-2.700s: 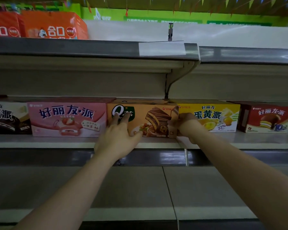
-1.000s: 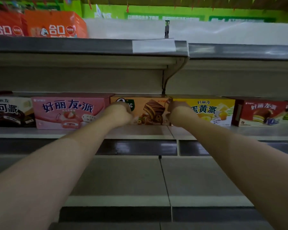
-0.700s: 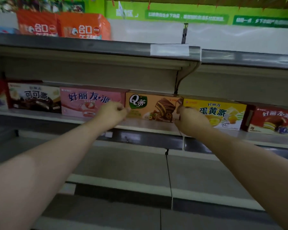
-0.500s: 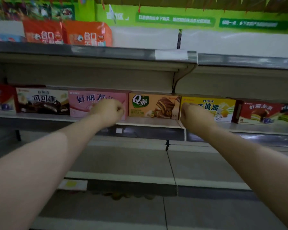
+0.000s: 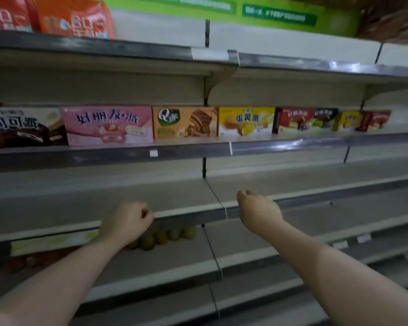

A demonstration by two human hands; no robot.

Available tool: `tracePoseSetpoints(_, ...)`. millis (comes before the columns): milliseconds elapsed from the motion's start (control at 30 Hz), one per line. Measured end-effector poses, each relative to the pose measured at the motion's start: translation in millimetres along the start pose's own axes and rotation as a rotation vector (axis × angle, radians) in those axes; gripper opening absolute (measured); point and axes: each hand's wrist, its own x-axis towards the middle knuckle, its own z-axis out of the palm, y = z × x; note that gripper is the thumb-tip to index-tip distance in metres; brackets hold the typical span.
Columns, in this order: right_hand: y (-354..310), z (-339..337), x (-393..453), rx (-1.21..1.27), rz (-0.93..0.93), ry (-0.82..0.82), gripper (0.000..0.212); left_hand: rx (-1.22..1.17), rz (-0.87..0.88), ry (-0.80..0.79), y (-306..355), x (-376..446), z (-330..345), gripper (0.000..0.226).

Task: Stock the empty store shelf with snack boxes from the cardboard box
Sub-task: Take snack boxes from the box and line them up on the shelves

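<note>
A row of snack boxes stands on the middle shelf: a dark cocoa box, a pink strawberry box, an orange-brown Q box, a yellow box, a red box and smaller ones further right. My left hand is curled into a fist and holds nothing, well below the row, in front of the bare shelf's edge. My right hand hangs with loosely curled fingers, also holding nothing. The cardboard box is out of view.
Below the row lies a bare grey shelf. Under it, several round green-orange fruits sit on a lower shelf. Orange bags stand on the top shelf at the left. A metal bracket supports the upper shelf.
Both hands have let go of the orange-brown Q box and dropped from the box row to the bare shelf below. The view has pulled back and tilted down.
</note>
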Motion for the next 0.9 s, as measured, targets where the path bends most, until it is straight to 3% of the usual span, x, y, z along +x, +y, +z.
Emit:
tracePoseSetpoints(133,17.4,35.7,-12.6,0.046,0.036,-0.068,0.018,-0.005,-0.014,-0.089,18.5,-32.7,24.9,0.036)
tracePoseSetpoints(400,29.3,144.2,-25.0,0.044,-0.084,-0.196,0.029,-0.047,-0.339,-0.233,-13.9,-97.1,99.1,0.028)
tracePoseSetpoints(567,40.3,229.4,-36.0,0.264,-0.002,-0.373,0.012,-0.182,-0.521,-0.283,-23.0,-142.2,167.7,0.031)
tracePoseSetpoints(733,61.1,328.3,-77.1,0.483,0.188,-0.378,0.014,-0.312,-0.675,-0.296,-44.6,-209.8,268.6,0.026)
tracePoseSetpoints(900,70.1,451.1,-127.4,0.577,0.304,-0.381,0.006,-0.393,-0.745,-0.177,-80.5,-268.2,365.8,0.021)
